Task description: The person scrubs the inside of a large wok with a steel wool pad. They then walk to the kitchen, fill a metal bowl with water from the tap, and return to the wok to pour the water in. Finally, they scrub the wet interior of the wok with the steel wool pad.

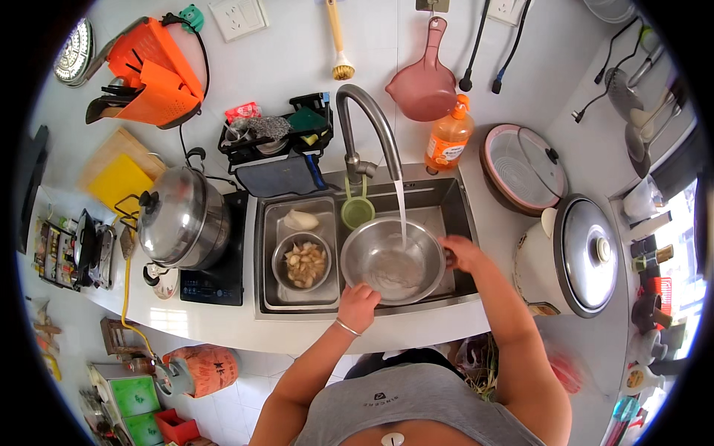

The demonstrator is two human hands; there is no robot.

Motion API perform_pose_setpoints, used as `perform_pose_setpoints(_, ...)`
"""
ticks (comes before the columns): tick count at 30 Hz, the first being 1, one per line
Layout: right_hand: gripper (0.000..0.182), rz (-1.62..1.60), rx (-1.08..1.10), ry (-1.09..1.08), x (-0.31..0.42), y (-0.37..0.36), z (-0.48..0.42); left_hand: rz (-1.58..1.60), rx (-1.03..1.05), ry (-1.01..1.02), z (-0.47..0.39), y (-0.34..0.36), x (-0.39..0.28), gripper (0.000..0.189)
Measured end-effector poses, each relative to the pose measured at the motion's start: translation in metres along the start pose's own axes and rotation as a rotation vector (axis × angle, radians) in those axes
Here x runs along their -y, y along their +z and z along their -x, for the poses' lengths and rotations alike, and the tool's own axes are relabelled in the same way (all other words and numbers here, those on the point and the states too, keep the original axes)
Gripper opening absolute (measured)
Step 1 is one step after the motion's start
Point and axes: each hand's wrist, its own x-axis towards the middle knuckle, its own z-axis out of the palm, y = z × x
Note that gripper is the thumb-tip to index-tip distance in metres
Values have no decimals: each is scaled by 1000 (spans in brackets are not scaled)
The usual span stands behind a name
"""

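A stainless steel bowl (pixel 362 253) is held over the right basin of the sink (pixel 468 245), tilted slightly. Water streams into it from the curved faucet (pixel 385 128). My left hand (pixel 358 305) grips the bowl's near left rim, and my right hand (pixel 461 253) grips its right rim. Some water covers the bowl's bottom. To the left, a metal tray (pixel 270 223) sits in the sink. On the tray stands a smaller steel bowl (pixel 277 273) full of garlic cloves (pixel 305 265), with a pale peeled vegetable (pixel 301 219) behind it.
A green strainer (pixel 357 212) hangs below the faucet. A lidded steel pot (pixel 184 217) stands on the induction cooker (pixel 223 279) at left. An orange soap bottle (pixel 448 139) is behind the sink. At right stands a large lidded pot (pixel 541 262). A gas cylinder (pixel 201 369) lies lower left.
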Motion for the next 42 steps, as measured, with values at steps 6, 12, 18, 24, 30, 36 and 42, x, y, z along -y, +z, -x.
perform_pose_setpoints(6, 35, -334, 118, 36, -46, 28, 70, 52, 111, 3, 5, 12, 1, 12)
perform_pose_setpoints(12, 36, -285, 60, 14, -37, 18, 82, 88, -81, -327, 5, 9, 2, 48)
perform_pose_setpoints(18, 38, -226, 20, -67, -35, 25, 83, 1452, 167, -1403, 24, 43, 34, 57)
perform_pose_setpoints(24, 42, -259, -72, -42, -44, 42, 75, 1621, 287, -1529, 18, 69, 27, 52)
perform_pose_setpoints(30, 42, -235, -8, -47, -49, 46, 72, 1711, 258, -1510, 23, 78, 25, 38)
perform_pose_setpoints(36, 59, 466, -705, -758, -49, 25, 43, 1596, 201, -1498, 18, 88, 13, 38)
perform_pose_setpoints(42, 36, -417, 88, -349, 9, 59, 65, 1584, 175, -1567, 27, 88, 24, 37)
